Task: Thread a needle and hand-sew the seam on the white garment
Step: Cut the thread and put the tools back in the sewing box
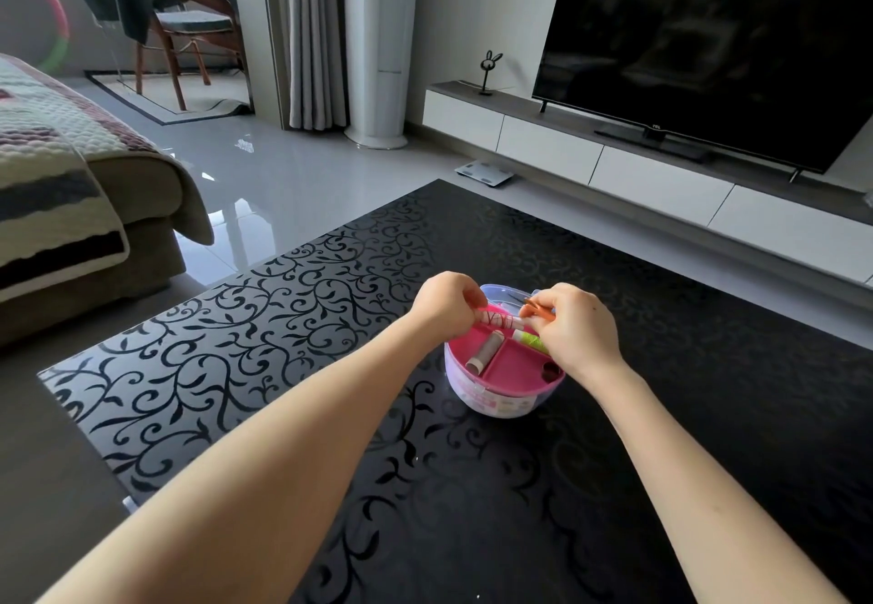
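A round sewing box (496,402) with a pink divided tray (512,362) stands on the black patterned table (283,329). My left hand (444,303) and my right hand (578,327) are together over the box, both pinching a small white tube with red marks (498,320), one at each end. An orange item (536,308) pokes out by my right fingers. A grey thread spool (484,350) lies in the left compartment and a green spool (534,340) lies under my right hand. No needle or white garment shows.
The box's clear lid (503,294) stands behind the tray. A sofa with a knitted cover (71,187) is at left, a TV (708,46) on a low white cabinet (590,149) at right, and a bathroom scale (484,173) on the floor.
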{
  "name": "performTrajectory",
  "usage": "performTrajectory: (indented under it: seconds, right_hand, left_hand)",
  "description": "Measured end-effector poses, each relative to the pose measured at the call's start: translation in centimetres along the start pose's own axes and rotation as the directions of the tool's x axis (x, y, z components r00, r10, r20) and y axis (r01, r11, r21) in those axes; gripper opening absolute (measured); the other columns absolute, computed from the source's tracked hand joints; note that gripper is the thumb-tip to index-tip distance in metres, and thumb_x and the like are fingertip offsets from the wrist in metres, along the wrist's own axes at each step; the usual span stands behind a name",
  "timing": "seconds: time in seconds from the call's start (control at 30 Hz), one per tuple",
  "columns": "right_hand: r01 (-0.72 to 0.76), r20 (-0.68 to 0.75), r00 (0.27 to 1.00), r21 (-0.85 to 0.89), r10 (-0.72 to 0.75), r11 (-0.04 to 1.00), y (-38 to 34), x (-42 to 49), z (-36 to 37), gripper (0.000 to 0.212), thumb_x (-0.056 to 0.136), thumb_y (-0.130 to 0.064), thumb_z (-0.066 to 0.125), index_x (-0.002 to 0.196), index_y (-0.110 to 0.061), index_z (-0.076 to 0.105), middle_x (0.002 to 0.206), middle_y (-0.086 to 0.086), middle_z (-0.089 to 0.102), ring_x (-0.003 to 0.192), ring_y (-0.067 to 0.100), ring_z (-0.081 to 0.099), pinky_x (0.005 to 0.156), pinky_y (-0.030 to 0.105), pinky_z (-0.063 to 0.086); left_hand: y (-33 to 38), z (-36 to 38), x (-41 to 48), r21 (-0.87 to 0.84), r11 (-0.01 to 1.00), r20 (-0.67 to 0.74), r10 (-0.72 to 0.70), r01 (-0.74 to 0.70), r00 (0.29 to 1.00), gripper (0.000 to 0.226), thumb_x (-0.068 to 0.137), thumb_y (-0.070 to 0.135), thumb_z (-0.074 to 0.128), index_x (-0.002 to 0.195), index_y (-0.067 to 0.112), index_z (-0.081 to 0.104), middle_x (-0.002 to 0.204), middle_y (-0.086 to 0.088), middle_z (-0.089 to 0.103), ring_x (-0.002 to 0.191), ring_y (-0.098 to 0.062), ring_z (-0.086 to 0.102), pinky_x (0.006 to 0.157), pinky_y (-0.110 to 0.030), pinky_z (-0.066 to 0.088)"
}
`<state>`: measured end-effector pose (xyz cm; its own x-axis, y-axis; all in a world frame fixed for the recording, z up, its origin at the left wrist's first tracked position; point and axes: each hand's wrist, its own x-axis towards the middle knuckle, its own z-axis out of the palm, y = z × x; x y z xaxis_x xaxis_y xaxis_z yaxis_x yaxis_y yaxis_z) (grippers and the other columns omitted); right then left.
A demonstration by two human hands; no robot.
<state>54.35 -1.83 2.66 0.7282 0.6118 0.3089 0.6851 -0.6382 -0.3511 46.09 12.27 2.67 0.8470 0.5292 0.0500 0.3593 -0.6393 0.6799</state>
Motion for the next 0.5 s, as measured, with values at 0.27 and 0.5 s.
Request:
performTrajectory:
  seconds: [0.27,0.5]
  right_hand:
    - [-0.055,-0.054,0.996,0.164,0.065,0.985,0.3,-1.5,-0.8,0.024,0.084,-0.03,0.072,0.106,-0.02,0.071,0.097,0.002,0.062,0.084,0.015,0.057,0.068,0.025,0.038]
    - [-0.494,-0.029,0.841,0.365,0.54,0.789,2.8,-1.8,-1.4,0.035,0.091,-0.028,0.057,0.063,-0.007,0.059,0.061,0.005,0.058,0.055,0.018,0.05,0.051,0.028,0.035]
  left_hand:
    - [-0.8,-0.1,-1.1,-0.239,0.969,-0.108,-0.095,0.067,0.99,0.021,0.088,0.007,0.062,0.106,0.012,0.07,0.108,-0.002,0.069,0.1,-0.017,0.062,0.076,-0.019,0.043]
    - [-1.8,-1.6,-5.1,-0.377,0.898,-0.016,-0.251,0.227,0.968,0.022,0.089,0.018,0.063,0.109,0.012,0.067,0.103,-0.001,0.068,0.097,-0.019,0.065,0.088,-0.035,0.055]
